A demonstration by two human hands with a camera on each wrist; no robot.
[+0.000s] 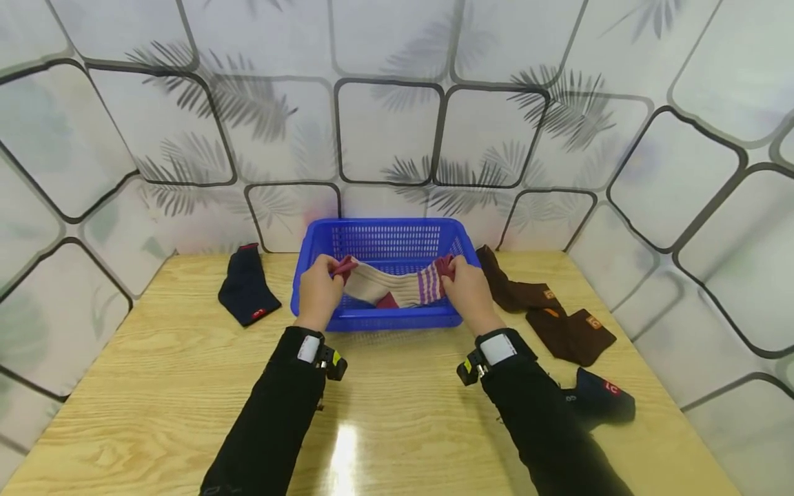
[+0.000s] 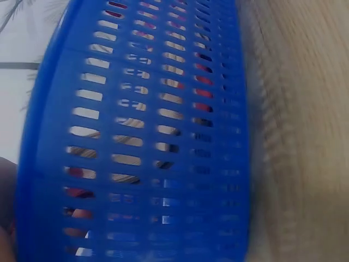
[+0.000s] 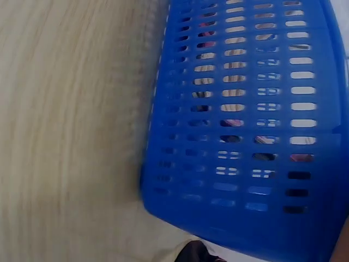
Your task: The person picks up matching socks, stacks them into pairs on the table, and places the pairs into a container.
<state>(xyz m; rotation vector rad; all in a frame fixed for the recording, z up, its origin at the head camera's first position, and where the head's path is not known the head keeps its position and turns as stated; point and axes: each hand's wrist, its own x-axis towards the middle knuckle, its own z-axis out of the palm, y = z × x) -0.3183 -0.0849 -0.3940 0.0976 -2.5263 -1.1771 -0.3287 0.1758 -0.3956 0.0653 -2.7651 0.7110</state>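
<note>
A cream sock with a maroon heel, maroon ends and purple stripes stretches between both hands, sagging a little in the middle. My left hand pinches its plain maroon end, while my right hand grips the other end beside the stripes. Below the sock is a blue plastic basket with slotted walls. Each wrist view is mostly filled by the basket wall, with bits of the sock showing through the slots. Only a sliver of the left hand shows in the left wrist view.
A navy sock lies left of the basket on the wooden table. Brown socks lie to the right. Nearer me is another navy sock, partly behind the right sleeve. A patterned wall stands behind the basket.
</note>
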